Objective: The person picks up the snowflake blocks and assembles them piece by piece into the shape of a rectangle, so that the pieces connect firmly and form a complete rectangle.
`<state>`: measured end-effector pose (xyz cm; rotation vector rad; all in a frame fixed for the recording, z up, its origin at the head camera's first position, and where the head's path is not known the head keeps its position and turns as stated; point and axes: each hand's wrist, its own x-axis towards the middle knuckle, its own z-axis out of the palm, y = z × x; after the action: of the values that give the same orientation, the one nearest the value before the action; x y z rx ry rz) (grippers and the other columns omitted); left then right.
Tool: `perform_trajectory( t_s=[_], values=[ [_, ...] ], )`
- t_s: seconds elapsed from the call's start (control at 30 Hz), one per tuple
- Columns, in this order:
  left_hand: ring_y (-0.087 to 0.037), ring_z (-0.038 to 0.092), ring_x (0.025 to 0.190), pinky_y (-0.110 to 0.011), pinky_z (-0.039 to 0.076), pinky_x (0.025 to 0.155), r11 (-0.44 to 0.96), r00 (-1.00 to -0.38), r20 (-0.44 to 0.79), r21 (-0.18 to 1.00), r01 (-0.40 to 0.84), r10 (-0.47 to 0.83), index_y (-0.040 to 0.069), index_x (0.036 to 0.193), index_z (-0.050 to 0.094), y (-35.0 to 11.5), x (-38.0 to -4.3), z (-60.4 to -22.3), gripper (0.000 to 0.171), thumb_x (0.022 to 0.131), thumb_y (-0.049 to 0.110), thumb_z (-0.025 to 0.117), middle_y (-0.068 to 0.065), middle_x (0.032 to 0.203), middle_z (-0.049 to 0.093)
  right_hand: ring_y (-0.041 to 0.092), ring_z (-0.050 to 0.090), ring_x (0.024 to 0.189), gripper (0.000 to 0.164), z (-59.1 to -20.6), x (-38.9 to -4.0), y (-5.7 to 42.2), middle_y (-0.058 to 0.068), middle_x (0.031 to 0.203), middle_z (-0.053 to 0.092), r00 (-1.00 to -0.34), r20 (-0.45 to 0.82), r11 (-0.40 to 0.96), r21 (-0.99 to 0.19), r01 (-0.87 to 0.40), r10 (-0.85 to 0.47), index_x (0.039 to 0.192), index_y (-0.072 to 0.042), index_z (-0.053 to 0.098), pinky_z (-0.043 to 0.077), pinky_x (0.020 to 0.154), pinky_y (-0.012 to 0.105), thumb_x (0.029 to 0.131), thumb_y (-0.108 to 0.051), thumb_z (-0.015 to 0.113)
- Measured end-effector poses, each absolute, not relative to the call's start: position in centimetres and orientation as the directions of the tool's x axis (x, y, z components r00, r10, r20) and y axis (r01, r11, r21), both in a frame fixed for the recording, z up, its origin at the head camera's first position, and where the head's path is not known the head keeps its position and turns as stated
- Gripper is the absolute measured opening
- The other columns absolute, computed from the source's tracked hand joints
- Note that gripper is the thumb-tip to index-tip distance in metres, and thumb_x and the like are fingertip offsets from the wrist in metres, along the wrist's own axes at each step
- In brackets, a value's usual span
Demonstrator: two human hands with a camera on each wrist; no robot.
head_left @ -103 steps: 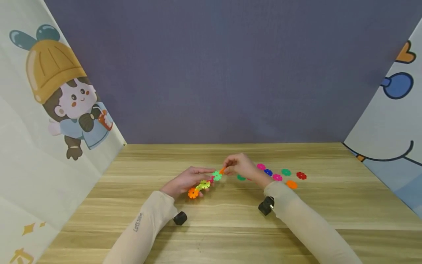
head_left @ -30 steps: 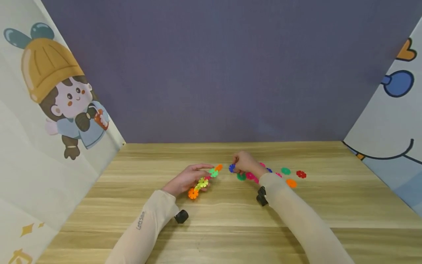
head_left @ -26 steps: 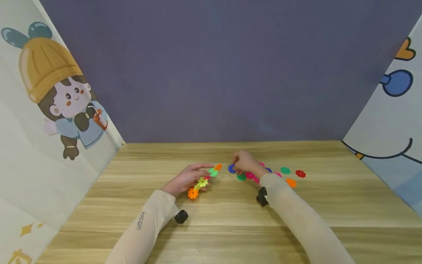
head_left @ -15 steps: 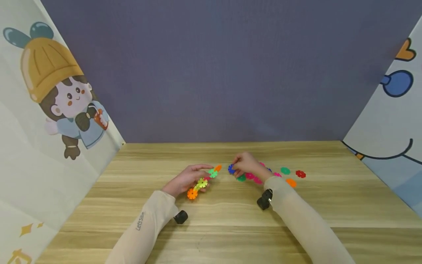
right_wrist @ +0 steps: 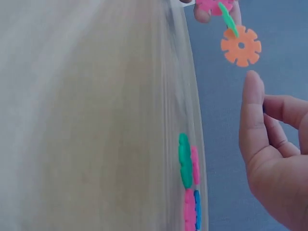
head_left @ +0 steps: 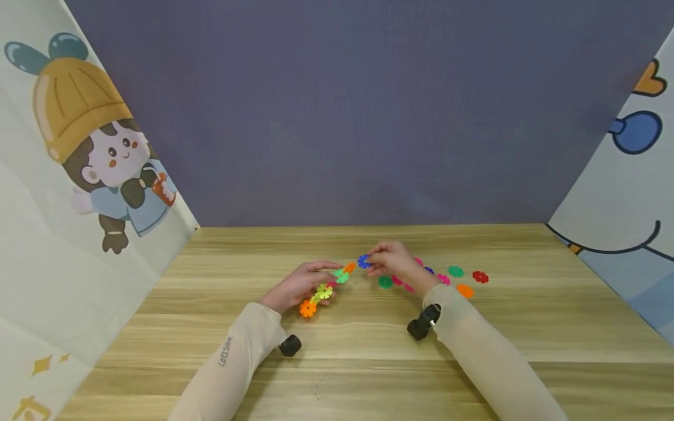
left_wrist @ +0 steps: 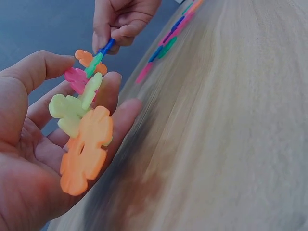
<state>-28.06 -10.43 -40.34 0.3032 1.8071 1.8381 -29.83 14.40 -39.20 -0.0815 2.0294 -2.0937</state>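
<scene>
My left hand [head_left: 300, 285] holds a chain of slotted plastic snowflake discs, its thumb and a finger pinching the pink disc [left_wrist: 76, 79] partway along. An orange disc [head_left: 308, 309] forms the near end, followed by yellow-green discs [head_left: 323, 291], the pink one, a light green disc [head_left: 341, 276] and another orange disc [right_wrist: 250, 50] at the far end. My right hand [head_left: 392, 260] pinches a blue snowflake disc [head_left: 363, 261] just right of that far orange disc. In the right wrist view the thumb and fingers mostly hide the blue disc.
Loose discs lie on the wooden table [head_left: 337, 362] under and beyond the right forearm: green [head_left: 386, 282], pink [head_left: 443, 279], orange [head_left: 465, 291], red [head_left: 480, 276] and several others. A dark grey-blue panel [head_left: 337, 117] stands at the table's back edge.
At first the right hand pinched the orange disc at the chain's far end. It then took up a blue disc and has moved it left, closer to the chain. The left hand barely moved.
</scene>
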Motion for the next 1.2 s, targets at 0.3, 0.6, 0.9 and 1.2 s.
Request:
perform_trajectory(
  t_s=[0.3,0.6,0.9,1.2],
  values=[
    [-0.017,0.064,0.065,-0.029,0.058,0.057,0.063,-0.824,-0.202,0.978,-0.200,0.529,0.002,0.139,0.056,-10.3,-28.2,-40.5,0.045,0.095,0.009,0.063,-0.019,0.119,0.066,0.014,0.066,0.058,0.020,-39.1,-29.3,14.1,0.009,0.075,0.067,-0.960,-0.102,-0.015,-0.994,0.110,-0.261,0.111,0.021,0.056,0.061,0.059,0.027,0.093,0.012,0.053],
    [-0.012,0.061,0.062,-0.031,0.061,0.064,0.092,-0.849,-0.193,0.981,-0.170,0.491,0.001,0.137,0.059,-10.1,-28.3,-40.0,0.043,0.094,0.007,0.065,-0.020,0.118,0.068,0.012,0.065,0.058,0.027,-38.6,-29.1,13.6,0.008,0.075,0.067,-0.961,-0.084,0.015,-0.996,0.083,-0.263,0.119,0.024,0.054,0.060,0.059,0.026,0.095,0.010,0.055],
    [-0.010,0.064,0.075,-0.021,0.055,0.061,0.099,-0.844,-0.162,0.987,-0.129,0.512,0.000,0.136,0.059,-10.0,-28.5,-39.5,0.042,0.095,0.006,0.065,-0.019,0.126,0.065,0.012,0.065,0.059,0.025,-37.3,-28.9,13.3,0.016,0.084,0.068,-0.967,-0.056,0.066,-0.997,0.041,-0.249,0.117,0.024,0.056,0.060,0.059,0.026,0.094,0.012,0.056],
    [-0.012,0.067,0.066,-0.018,0.050,0.050,0.140,-0.826,-0.191,0.981,-0.137,0.531,0.000,0.138,0.057,-10.0,-28.5,-39.7,0.044,0.095,0.002,0.065,-0.017,0.115,0.070,0.015,0.066,0.059,0.024,-37.5,-28.8,13.4,0.015,0.089,0.067,-0.959,-0.087,0.133,-0.990,0.053,-0.270,0.116,0.022,0.058,0.062,0.067,0.037,0.094,0.011,0.058]
  ],
)
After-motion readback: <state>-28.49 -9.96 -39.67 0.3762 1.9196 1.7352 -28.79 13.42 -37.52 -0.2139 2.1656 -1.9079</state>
